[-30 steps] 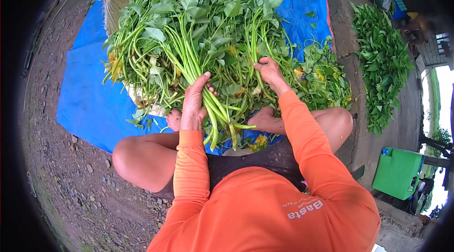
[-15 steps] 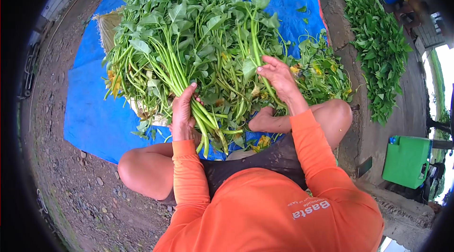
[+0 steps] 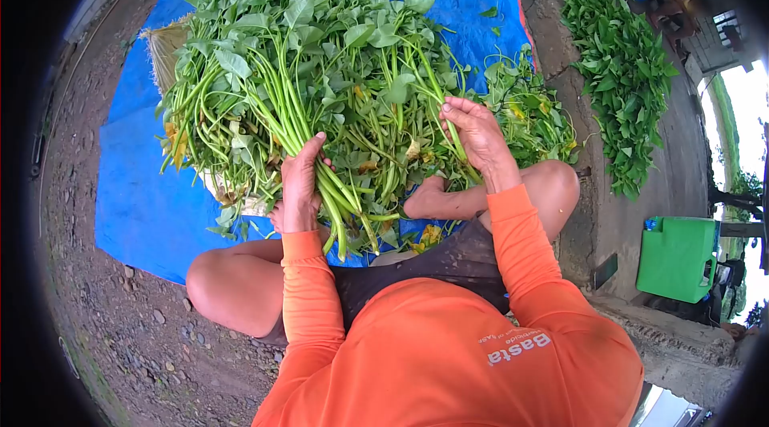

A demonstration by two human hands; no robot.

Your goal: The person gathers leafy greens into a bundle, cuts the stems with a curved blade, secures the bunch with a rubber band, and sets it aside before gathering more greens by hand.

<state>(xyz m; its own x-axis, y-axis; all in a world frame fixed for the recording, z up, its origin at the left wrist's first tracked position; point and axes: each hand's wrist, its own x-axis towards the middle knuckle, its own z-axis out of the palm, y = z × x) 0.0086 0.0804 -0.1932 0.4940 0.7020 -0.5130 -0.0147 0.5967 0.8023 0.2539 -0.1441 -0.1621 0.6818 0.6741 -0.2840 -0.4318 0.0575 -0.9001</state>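
My left hand (image 3: 301,180) is wrapped round a bunch of long green stems (image 3: 287,106), whose leafy tops point away from me and whose cut ends hang over my lap. To its right, my right hand (image 3: 479,132) pinches a few green stems (image 3: 430,84) between thumb and fingers. Beyond and beneath both hands lies a large heap of leafy greens (image 3: 336,34), with some yellow leaves among the stems. The heap rests on a blue tarp (image 3: 136,195).
Another pile of leafy greens (image 3: 621,74) lies on the concrete at the right. A green container (image 3: 678,259) stands at the lower right. A sack edge (image 3: 164,54) shows left of the heap. My bent legs flank the near side, with gravel (image 3: 160,339) at left.
My right hand has risen a little from the heap and closed nearer the stems, which now lean left. My left hand keeps its bunch. The whole view has shifted slightly.
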